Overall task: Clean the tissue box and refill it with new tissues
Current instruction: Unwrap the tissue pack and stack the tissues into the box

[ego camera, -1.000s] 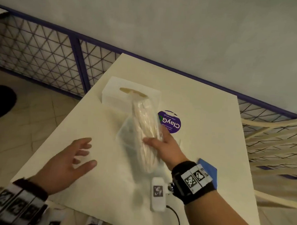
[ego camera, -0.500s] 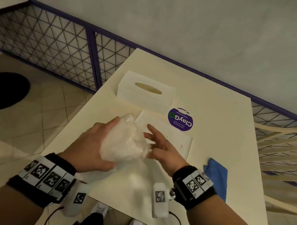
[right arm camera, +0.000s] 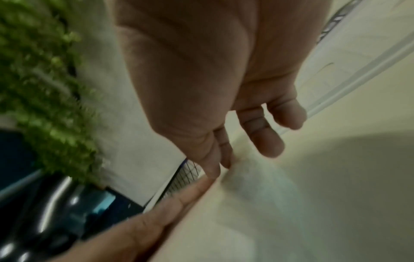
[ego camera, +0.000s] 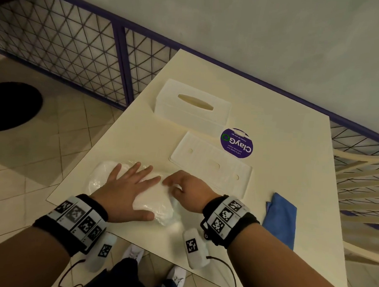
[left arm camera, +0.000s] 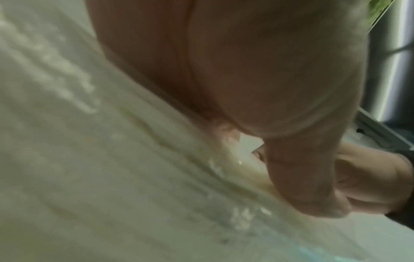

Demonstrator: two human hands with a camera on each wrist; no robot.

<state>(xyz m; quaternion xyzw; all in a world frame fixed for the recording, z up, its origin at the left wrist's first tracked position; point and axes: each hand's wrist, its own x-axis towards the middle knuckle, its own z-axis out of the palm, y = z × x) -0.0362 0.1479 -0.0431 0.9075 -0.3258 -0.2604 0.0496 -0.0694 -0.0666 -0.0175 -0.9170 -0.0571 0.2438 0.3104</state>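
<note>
Tissues [ego camera: 151, 203] in a clear wrap are pinned at the surface's [ego camera: 293, 135] near edge under the flat, spread left hand [ego camera: 125, 190]; the right hand [ego camera: 183, 186] pinches the wrap's right end; the box [ego camera: 192, 106] lies well beyond, toward the far edge, long axis across.

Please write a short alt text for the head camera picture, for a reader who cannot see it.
On a cream table, the left hand presses flat on a plastic-wrapped tissue pack while the right hand touches its edge. Behind lie a white tissue box, its detached flat panel, a purple round sticker and a blue cloth.
</note>
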